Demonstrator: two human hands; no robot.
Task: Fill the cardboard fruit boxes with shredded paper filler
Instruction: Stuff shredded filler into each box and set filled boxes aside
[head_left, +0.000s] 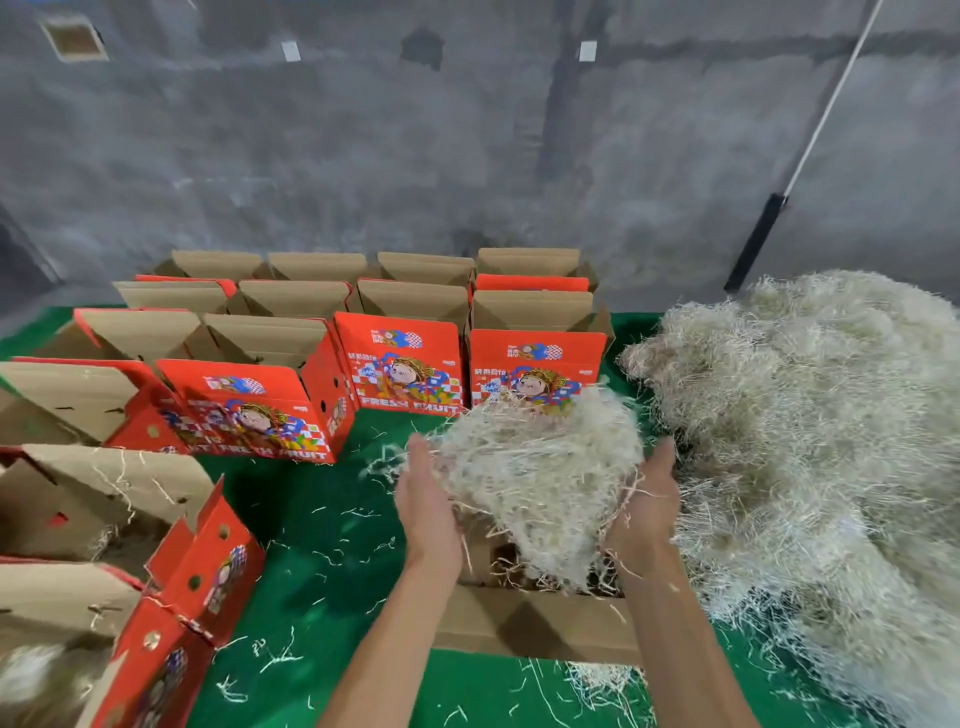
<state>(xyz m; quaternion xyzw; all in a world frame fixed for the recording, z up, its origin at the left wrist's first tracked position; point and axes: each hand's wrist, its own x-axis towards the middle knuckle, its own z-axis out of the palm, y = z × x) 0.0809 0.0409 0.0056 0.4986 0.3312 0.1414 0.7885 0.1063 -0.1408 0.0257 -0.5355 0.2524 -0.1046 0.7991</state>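
A clump of pale shredded paper (535, 467) is carried between my two hands above an open cardboard box (535, 623) near the front of the green table. My left hand (426, 499) presses the clump's left side with straight fingers. My right hand (649, 499) presses its right side, fingers straight too. Part of the clump hangs down into the box, whose inside is mostly hidden. A big heap of shredded paper (810, 415) lies to the right of my hands.
Several open red fruit boxes (400, 369) stand in rows at the back and left. Two more boxes (197, 566) sit at the near left, holding some filler. Loose paper strands litter the green table cover (322, 519). A grey concrete wall stands behind.
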